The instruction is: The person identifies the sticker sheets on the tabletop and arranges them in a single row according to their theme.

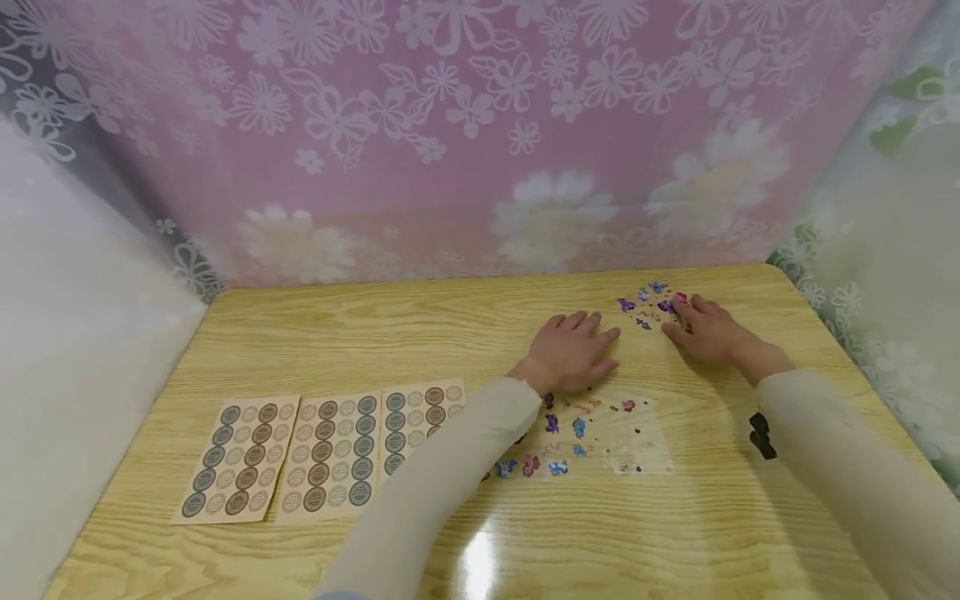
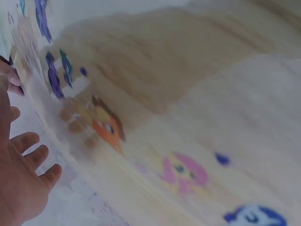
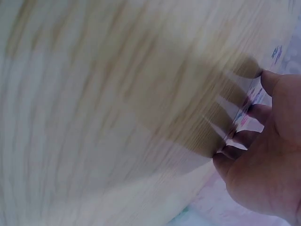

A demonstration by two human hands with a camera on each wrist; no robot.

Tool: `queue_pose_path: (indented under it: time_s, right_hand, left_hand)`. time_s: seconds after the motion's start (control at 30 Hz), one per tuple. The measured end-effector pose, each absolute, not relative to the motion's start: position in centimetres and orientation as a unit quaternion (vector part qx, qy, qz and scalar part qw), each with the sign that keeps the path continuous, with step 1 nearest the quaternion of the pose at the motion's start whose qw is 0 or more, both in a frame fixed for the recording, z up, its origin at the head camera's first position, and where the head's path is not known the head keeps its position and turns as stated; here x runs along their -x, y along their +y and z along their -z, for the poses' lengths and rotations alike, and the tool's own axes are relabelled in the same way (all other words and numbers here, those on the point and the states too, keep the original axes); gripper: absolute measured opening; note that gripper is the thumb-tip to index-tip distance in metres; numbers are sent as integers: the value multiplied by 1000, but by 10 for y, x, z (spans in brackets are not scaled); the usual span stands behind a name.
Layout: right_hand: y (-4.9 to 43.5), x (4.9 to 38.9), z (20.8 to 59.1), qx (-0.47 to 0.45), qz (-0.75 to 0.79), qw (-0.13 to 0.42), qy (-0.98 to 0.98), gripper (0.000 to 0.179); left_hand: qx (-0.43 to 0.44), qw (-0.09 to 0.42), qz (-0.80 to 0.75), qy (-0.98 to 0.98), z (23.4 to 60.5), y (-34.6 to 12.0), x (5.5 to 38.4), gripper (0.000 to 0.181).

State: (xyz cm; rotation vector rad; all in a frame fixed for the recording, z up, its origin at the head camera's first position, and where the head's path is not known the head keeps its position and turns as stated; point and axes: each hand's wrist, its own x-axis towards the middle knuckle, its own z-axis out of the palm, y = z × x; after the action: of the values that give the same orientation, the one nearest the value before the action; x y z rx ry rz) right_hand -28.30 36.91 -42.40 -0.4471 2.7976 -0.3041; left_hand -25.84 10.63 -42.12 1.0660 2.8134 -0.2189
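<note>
My left hand (image 1: pixel 570 354) spreads its fingers at the back edge of a clear sticker sheet (image 1: pixel 654 421) that bears small colourful pony stickers. In the left wrist view an orange pony sticker (image 2: pixel 112 134) and a pink-maned pony sticker (image 2: pixel 188 172) are visible; the left fingers hold nothing there. Further back on the right, a cluster of purple, blue and pink stickers (image 1: pixel 645 308) lies on the wooden table. My right hand (image 1: pixel 708 333) rests its fingertips at the right side of that cluster. In the right wrist view its fingers (image 3: pixel 245 137) reach down to the tabletop, slightly bent and apart.
Sheets of round brown and grey labels, a left sheet (image 1: pixel 238 458), a middle sheet (image 1: pixel 330 454) and a right sheet (image 1: pixel 412 421), lie at the left. My left sleeve partly covers the right one. A black clip (image 1: pixel 762 435) lies beside the right sleeve. A floral curtain (image 1: pixel 450 167) hangs behind the table.
</note>
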Motion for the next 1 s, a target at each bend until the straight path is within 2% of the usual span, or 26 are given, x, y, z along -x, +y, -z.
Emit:
queue_pose_path:
  time_s: [0.3,0.7,1.0]
  right_hand:
    - [318,267,419,172,102,145,969,68]
    - [256,244,413,174,64,174,967,70]
    - [216,232,408,164,24,163,973,71]
  left_hand:
    - [-333,58,74,938,420,83,261,58]
    - [-300,51,72,950,420,35,262,57]
    - [-271,51,60,959,426,2,261,57]
